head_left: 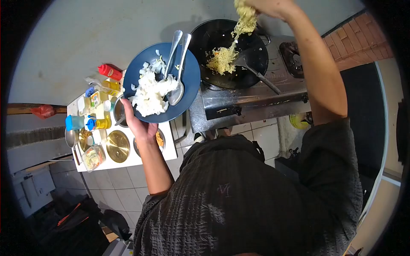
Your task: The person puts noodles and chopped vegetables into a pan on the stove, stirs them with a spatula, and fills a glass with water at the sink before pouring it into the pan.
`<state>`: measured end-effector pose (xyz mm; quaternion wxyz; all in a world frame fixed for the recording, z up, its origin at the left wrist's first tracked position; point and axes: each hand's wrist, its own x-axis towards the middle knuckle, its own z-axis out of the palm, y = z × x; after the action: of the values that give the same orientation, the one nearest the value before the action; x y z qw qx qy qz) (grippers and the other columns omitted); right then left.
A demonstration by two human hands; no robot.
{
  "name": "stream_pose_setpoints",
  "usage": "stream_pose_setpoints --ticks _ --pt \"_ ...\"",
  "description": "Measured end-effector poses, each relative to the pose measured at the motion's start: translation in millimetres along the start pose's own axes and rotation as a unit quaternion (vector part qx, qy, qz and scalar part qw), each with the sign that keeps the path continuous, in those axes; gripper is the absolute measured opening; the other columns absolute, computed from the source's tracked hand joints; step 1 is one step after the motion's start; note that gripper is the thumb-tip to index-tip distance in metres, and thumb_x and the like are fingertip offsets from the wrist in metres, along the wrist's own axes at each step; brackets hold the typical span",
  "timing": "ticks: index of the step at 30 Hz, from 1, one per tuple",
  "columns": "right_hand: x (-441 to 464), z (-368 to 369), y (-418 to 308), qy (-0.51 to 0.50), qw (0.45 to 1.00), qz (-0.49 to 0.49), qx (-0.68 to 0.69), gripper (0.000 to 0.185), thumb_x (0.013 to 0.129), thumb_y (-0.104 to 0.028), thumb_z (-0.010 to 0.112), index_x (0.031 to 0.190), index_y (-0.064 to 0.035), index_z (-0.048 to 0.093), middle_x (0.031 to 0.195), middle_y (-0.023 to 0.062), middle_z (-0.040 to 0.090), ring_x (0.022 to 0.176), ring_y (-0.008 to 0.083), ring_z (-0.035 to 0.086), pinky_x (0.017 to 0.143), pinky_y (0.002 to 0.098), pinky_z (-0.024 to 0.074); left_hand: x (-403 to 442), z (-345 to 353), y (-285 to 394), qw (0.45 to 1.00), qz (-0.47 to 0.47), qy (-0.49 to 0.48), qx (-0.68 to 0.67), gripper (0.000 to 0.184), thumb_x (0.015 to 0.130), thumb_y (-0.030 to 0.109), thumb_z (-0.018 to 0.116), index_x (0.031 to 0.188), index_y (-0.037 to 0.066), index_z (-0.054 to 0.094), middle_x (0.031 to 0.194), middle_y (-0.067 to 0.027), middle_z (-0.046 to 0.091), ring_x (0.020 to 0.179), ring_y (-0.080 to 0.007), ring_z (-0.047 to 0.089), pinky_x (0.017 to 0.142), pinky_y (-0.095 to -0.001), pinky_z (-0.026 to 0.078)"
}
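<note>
My left hand (139, 126) grips the rim of a dark blue plate (188, 72), thumb on top. On the plate lies a heap of white chopped food (151, 91), its kind unclear, with a spoon (176, 94) and a second metal utensil (174, 47) whose end is buried. At the top edge my right hand (273, 6), partly cut off, is closed on a clump of noodles (246, 19). Strands hang from it into a black wok (256, 47), where more noodles (222, 60) lie. A spatula (267, 82) rests in the wok, its handle over the near rim.
The wok stands on a metal stove (252, 100), with a second burner (292, 59) at its right. A white table (171, 149) at left bears a red squeeze bottle (110, 71), oil bottles (102, 123), a gold lid (118, 146) and a clear container (93, 158).
</note>
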<state>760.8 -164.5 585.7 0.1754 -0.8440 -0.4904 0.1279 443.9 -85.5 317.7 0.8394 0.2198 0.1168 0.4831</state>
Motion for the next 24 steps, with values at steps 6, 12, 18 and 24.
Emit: stream_pose_setpoints --ticks 6,12,18,24 --pt "6.1 2.7 4.2 0.105 0.994 -0.022 -0.011 0.03 0.085 -0.011 0.053 0.11 0.0019 0.063 0.1 0.0167 0.068 0.093 0.0255 0.063 0.084 0.0355 0.0494 -0.5 -3.1 0.0 1.0 -0.005 -0.016 -0.006 0.062 0.097 0.049 0.043 0.137 0.002 0.04 0.135 -0.0145 0.051 0.117 -0.029 0.055 0.095 -0.0427 0.049" --pt "27.1 25.3 24.3 0.134 0.986 -0.096 -0.02 0.025 0.084 -0.009 0.055 0.104 0.0022 0.064 0.096 0.017 0.068 0.086 0.0231 0.064 0.078 0.0348 0.0501 -3.3 0.8 -0.7 1.0 -0.009 -0.003 0.006 0.064 0.097 0.051 0.042 0.137 0.002 0.04 0.133 -0.0147 0.052 0.115 -0.0284 0.057 0.093 -0.0412 0.05" --pt "86.3 69.2 95.4 0.066 0.99 -0.118 0.049 0.021 0.082 -0.011 0.056 0.097 -0.0001 0.066 0.077 0.0113 0.066 0.068 0.0177 0.061 0.063 0.0331 0.0495 -3.5 -1.7 -0.3 0.999 0.001 0.02 0.035 0.066 0.095 0.054 0.043 0.137 0.002 0.041 0.131 -0.014 0.054 0.113 -0.0276 0.059 0.091 -0.0401 0.052" --pt "129.4 168.4 124.4 -0.094 0.966 -0.101 -0.217 0.024 0.07 -0.016 0.064 0.087 0.0013 0.07 0.084 0.0232 0.066 0.079 0.0353 0.066 0.072 0.0429 0.053 -2.8 -3.7 -2.4 0.999 0.008 0.043 0.022 0.064 0.096 0.051 0.045 0.137 0.002 0.04 0.133 -0.0142 0.052 0.116 -0.0284 0.057 0.094 -0.0417 0.049"
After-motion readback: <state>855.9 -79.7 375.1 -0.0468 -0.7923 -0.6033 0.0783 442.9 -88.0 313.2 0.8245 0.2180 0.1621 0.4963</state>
